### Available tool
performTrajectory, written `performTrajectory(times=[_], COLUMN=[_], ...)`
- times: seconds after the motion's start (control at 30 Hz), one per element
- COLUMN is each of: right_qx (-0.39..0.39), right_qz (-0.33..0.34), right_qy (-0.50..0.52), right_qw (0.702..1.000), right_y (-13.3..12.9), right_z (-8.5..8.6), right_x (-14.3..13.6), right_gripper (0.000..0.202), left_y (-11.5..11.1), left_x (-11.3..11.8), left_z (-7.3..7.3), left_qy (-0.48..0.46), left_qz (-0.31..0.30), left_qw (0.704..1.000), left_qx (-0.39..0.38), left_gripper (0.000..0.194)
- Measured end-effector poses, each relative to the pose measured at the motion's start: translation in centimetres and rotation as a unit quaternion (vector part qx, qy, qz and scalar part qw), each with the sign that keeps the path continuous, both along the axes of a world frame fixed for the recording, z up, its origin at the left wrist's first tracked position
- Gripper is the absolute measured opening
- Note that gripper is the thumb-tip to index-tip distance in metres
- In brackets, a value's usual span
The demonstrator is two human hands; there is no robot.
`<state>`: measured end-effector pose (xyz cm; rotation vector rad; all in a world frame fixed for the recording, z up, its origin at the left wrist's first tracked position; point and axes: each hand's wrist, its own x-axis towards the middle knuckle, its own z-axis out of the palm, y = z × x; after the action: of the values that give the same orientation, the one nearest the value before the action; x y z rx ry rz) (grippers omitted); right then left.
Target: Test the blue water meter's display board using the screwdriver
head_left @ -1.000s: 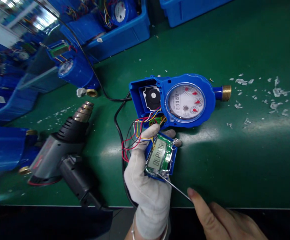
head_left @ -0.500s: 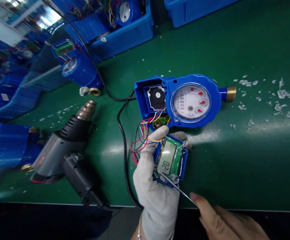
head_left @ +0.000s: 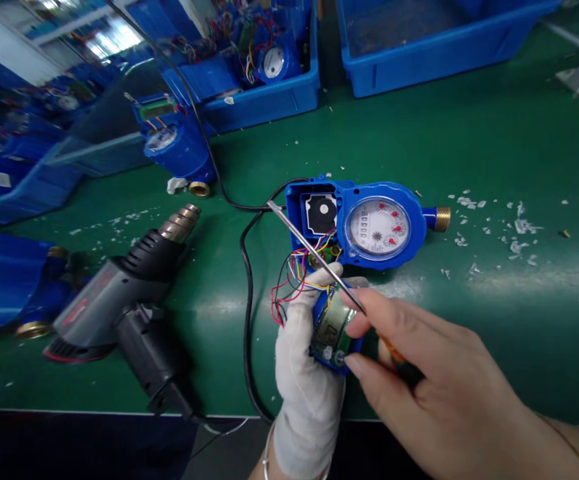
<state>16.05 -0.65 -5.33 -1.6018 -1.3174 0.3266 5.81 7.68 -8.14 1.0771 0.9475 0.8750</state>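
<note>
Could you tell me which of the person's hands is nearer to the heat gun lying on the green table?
Left. The gloved left hand lies just right of the heat gun; the bare right hand is farther right.

The bench (head_left: 494, 153) is open to the right of the water meter (head_left: 369, 227) — only small white scraps (head_left: 519, 227) lie there. On the left, the heat gun (head_left: 119, 307) and its black cable (head_left: 246, 300) block the way — blue bins (head_left: 269, 100) close the far side.
</note>
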Motion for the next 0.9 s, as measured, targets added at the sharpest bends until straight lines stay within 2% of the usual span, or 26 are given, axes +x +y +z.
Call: performTrajectory(times=[0.13,0.3,0.47,0.57,0.63,0.7,0.77,0.83,0.9], right_qx=[-0.060,-0.130,-0.176,-0.165,-0.131,-0.076,-0.038,-0.050,-0.073], right_qz=[0.027,0.056,0.070,0.057,0.032,-0.013,-0.072,-0.129,-0.168], right_qy=[0.083,0.166,0.198,0.193,0.166,0.095,0.000,-0.077,-0.123], right_qw=[0.994,0.976,0.962,0.966,0.977,0.993,0.997,0.987,0.975], right_y=[0.8,1.0,1.5,1.4,0.8,-0.3,-1.7,-3.2,-4.5], right_z=[-0.3,0.5,1.3,1.6,1.8,1.7,1.2,0.4,-0.7], right_x=[-0.8,-1.1,-0.9,-0.7,-0.3,0.5,1.6,2.8,3.8], right_gripper=[0.047,0.047,0.038,0.037,0.035,0.034,0.031,0.033,0.035], left_y=[0.1,-0.1,0.3,0.6,0.7,0.7,0.6,0.6,0.7], left_x=[0.2,0.2,-0.4,-0.6,-0.6,-0.5,-0.3,-0.1,0.0], left_z=[0.2,0.4,-0.4,-0.8,-0.7,-0.4,0.1,0.5,0.8], left_qy=[-0.016,-0.023,0.034,0.067,0.061,0.003,-0.088,-0.167,-0.199], left_qz=[-0.009,-0.028,-0.042,-0.050,-0.045,-0.051,-0.068,-0.078,-0.077], left_qw=[0.999,0.998,0.996,0.985,0.983,0.992,0.994,0.979,0.967], left_qx=[-0.030,-0.051,0.075,0.149,0.167,0.112,0.005,-0.088,-0.141], left_gripper=[0.036,0.041,0.041,0.034,0.030,0.032,0.035,0.041,0.044])
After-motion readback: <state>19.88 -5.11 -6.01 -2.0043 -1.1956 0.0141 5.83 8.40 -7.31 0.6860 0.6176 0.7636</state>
